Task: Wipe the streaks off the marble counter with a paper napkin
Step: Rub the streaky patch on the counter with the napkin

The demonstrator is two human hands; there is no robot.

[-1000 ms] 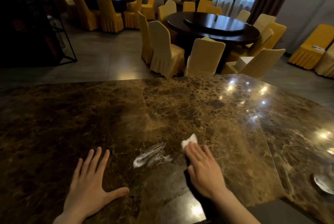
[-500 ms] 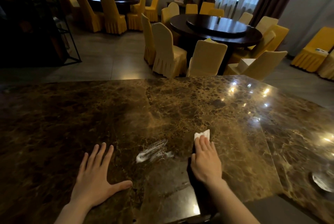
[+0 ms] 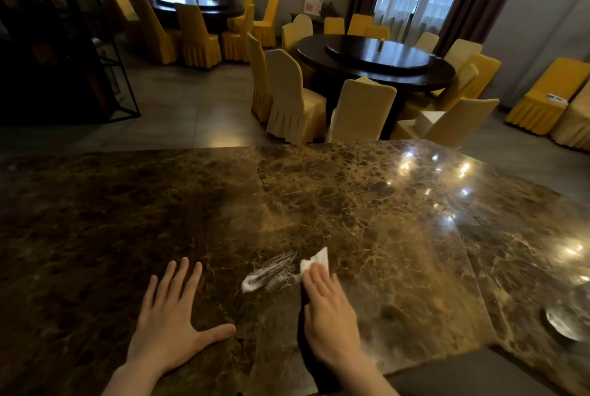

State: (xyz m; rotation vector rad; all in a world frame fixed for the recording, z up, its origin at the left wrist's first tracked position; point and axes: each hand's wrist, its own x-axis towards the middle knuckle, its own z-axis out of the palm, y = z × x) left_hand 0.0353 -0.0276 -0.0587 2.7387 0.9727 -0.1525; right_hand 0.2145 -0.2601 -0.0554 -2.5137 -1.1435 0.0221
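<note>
Head view shows a brown marble counter with white streaks smeared near its front edge. Left hand lies flat on the stone, fingers spread, palm down, gripping nothing, just left of the streaks. Right hand presses flat on a white napkin, fingers straight and together; the napkin's crumpled end sticks out past the fingertips and touches the right end of the streaks. Beyond the counter stand a round table and yellow chairs.
</note>
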